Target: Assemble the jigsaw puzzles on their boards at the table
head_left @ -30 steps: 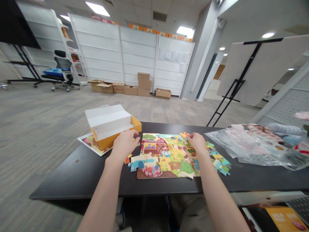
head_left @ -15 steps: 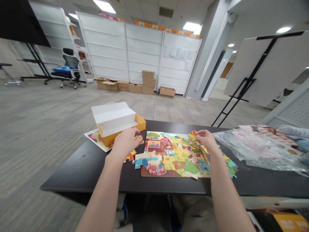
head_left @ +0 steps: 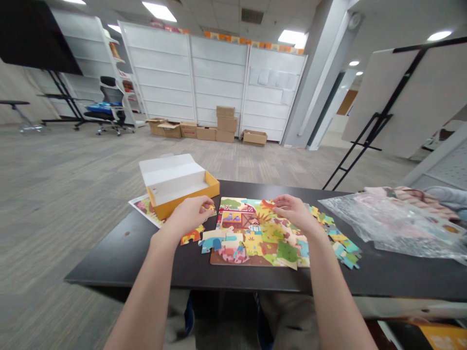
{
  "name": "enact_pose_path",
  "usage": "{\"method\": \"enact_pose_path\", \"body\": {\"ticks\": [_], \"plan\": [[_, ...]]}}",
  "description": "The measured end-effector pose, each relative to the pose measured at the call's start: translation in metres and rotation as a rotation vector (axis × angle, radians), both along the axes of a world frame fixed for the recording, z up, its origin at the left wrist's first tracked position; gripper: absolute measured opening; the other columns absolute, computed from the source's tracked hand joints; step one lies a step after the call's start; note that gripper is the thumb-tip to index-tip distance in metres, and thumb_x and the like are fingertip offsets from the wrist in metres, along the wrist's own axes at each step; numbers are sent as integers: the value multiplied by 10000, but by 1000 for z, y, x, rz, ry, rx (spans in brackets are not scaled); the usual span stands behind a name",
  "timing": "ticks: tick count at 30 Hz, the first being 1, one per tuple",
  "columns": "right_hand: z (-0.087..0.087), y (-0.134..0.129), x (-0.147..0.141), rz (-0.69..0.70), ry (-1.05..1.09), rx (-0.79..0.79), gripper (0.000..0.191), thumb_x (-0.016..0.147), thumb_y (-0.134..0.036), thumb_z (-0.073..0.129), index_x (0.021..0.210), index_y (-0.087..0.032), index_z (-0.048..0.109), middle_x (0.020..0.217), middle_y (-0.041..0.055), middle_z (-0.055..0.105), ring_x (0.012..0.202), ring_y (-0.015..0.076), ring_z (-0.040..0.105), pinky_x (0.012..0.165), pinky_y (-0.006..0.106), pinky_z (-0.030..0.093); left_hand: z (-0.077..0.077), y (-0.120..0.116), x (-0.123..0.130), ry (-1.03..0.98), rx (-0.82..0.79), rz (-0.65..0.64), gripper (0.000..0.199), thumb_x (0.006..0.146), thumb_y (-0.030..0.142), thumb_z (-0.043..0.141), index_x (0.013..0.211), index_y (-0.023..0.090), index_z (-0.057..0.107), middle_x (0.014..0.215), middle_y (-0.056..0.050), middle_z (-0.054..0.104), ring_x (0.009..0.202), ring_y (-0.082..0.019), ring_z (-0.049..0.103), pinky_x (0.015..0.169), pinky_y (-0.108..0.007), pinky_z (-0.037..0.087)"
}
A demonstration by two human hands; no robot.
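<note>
A farm-scene jigsaw puzzle (head_left: 237, 221) lies on the black table, with a red barn and a farmer in its picture. My right hand (head_left: 297, 214) is over its upper middle, fingertips closed on an orange-and-yellow puzzle piece (head_left: 267, 205) at the picture's surface. Whether that piece lies flat I cannot tell. To the left, my left hand (head_left: 188, 214) hovers by loose puzzle pieces (head_left: 191, 236), fingers curved and thumb apart. A green piece (head_left: 287, 253) sits askew on the lower right of the puzzle. More loose pieces (head_left: 345, 243) lie beyond my right forearm.
An open yellow box (head_left: 182, 199) with its white lid raised stands at the back left, over a printed picture sheet (head_left: 140, 206). On the right, a clear plastic bag (head_left: 394, 226) lies beside folded cloth (head_left: 419, 199). The table's front edge (head_left: 248, 287) is close to my lap.
My right hand has moved left across the puzzle with the orange piece, from its upper right to the upper middle. The left hand has hardly moved.
</note>
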State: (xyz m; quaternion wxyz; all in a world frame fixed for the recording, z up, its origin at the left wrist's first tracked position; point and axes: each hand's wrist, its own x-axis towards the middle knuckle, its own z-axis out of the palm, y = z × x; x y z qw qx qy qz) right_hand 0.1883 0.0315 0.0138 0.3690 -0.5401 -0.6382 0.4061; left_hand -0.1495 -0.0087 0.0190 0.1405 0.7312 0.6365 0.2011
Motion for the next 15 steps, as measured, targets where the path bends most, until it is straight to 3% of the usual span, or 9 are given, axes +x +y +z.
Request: {"method": "enact_pose_path", "body": {"ticks": [4, 8, 12, 15], "plan": [[-12, 5, -17, 71, -192, 51, 203, 704, -141, 701, 902, -175, 671, 842, 49, 737, 689, 158, 684, 590, 236, 512, 14, -12, 25, -97, -150, -209, 376, 787, 441, 651, 1071, 203, 719, 930, -35, 754, 800, -208, 685, 718, -281, 497], [-23, 8, -22, 114, -330, 105, 214, 734, -52, 641, 904, -173, 691, 881, 66, 762, 771, 179, 715, 698, 264, 546, 22, -21, 52, -20, -272, -355, 358, 707, 339, 720, 1042, 213, 725, 948, -22, 736, 854, -209, 668, 691, -256, 453], [-23, 6, -25, 157, -400, 134, 231, 760, -27, 616, 910, -178, 705, 873, 70, 772, 819, 195, 727, 746, 278, 555, 21, -19, 72, 28, -215, -377, 247, 729, 257, 682, 971, 220, 716, 884, -4, 716, 819, -189, 647, 668, -251, 416], [-22, 5, -26, 151, -415, 139, 234, 763, -22, 613, 910, -178, 704, 877, 69, 776, 829, 196, 731, 751, 277, 554, 18, -14, 74, 97, -221, -317, 230, 711, 238, 706, 940, 219, 721, 885, -11, 720, 821, -196, 655, 672, -258, 417]]}}
